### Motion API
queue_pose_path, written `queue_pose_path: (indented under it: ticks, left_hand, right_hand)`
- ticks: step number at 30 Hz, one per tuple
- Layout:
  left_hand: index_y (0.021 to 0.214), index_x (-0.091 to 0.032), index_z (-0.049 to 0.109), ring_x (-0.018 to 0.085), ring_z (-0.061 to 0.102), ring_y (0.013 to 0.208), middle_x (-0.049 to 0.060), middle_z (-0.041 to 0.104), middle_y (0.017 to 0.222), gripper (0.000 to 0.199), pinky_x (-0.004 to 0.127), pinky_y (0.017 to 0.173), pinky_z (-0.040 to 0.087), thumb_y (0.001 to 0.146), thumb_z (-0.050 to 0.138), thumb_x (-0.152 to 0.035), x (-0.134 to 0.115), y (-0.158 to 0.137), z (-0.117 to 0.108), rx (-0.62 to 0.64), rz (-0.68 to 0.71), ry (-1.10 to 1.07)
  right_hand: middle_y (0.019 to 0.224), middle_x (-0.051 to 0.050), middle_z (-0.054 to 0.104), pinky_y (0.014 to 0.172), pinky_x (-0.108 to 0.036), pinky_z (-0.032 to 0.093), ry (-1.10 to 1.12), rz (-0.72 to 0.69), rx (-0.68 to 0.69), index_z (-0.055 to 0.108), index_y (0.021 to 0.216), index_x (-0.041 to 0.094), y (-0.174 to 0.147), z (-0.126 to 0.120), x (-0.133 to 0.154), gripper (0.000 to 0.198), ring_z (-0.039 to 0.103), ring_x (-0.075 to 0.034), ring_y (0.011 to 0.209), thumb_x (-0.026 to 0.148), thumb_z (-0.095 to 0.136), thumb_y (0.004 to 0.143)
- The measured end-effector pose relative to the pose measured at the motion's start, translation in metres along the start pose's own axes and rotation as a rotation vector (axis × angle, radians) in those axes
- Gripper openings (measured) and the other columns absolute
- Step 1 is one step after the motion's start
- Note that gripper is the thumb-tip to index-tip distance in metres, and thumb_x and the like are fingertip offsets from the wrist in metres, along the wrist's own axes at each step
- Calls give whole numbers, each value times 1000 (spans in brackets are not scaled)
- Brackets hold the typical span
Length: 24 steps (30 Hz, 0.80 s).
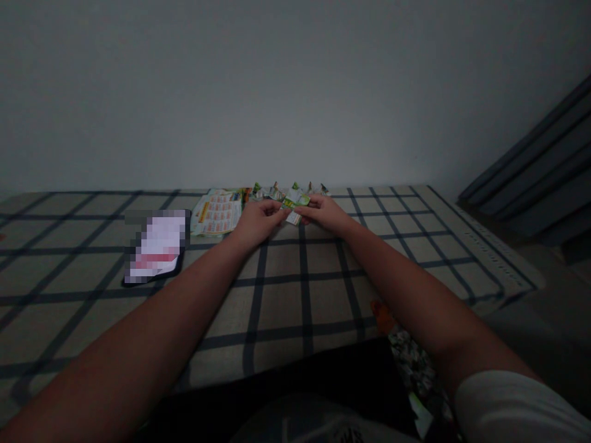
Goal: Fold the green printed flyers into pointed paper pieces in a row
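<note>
A small piece of folded printed paper, green and white, is held between both hands above the checked cloth. My left hand pinches its left side between thumb and fingers. On the right edge, my right hand closes with thumb and fingertips. Just behind the hands, along the wall, stand several small pointed folded-paper pieces, partly hidden by the paper and fingers. Left of my left hand lies a stack of printed leaflets.
A tablet or large phone with a blurred screen lies at the left on the checked cloth. A plain wall rises behind. Crumpled printed material sits low by my right arm. Dark ridged panels stand at the right.
</note>
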State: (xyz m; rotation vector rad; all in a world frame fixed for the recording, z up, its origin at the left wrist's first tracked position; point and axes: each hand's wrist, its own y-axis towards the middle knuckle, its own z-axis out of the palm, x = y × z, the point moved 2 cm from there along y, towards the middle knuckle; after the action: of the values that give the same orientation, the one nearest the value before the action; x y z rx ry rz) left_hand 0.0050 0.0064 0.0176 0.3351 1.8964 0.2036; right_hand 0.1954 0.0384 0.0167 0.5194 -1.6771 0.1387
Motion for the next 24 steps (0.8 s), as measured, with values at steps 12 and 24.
queue_pose_path:
  ticks: [12, 24]
  left_hand:
    - [74, -17, 71, 11, 44, 50, -1, 59, 58, 35, 24, 49, 29, 72, 75, -51, 4, -2, 6, 66, -91, -77]
    - [65, -17, 65, 11, 45, 49, 0, 58, 56, 39, 25, 49, 30, 71, 79, -53, 2, -1, 3, 40, -60, -90]
  right_hand:
    - [75, -2, 65, 66, -27, 45, -146, -30, 40, 69, 80, 14, 2, -6, -3, 25, 58, -15, 71, 38, 77, 76]
    - [65, -1, 62, 65, -27, 47, -158, -53, 23, 63, 68, 17, -1, -6, 0, 32, 59, -14, 64, 44, 72, 83]
